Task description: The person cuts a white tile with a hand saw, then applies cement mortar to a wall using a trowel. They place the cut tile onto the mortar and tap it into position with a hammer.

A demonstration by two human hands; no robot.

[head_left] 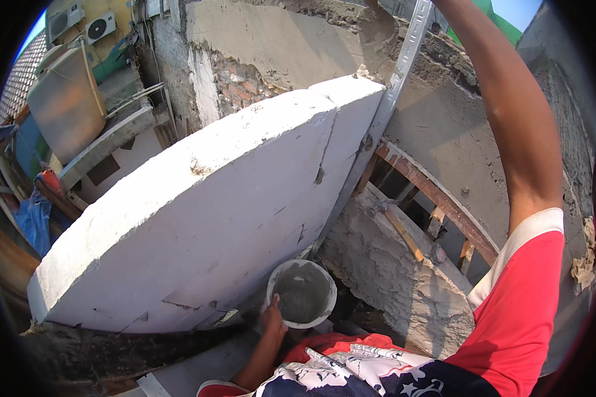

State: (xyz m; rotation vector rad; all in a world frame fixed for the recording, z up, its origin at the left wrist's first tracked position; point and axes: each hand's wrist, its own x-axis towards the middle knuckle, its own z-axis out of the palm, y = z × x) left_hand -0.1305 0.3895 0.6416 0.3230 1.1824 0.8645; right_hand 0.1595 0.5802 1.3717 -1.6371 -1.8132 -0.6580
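Observation:
My left hand (273,321) is closed on the rim of a round, pale bucket (332,306). Wet grey mortar coats the inside of this bucket, which stands upright close to my body at the foot of a white block wall (238,192). My right arm, in a red sleeve with a white cuff, stretches up past the top edge of the picture, so the right hand is out of view. Nearest to that raised arm is a perforated metal channel (398,73), running along the end of the block wall.
Behind stands a partly plastered wall (265,33) with exposed bricks (238,83). To the right, a wooden frame (444,198) borders an opening above rough masonry (397,284). A large tank (66,102), a blue plastic sheet (33,221) and air-conditioner units (100,28) are at the left.

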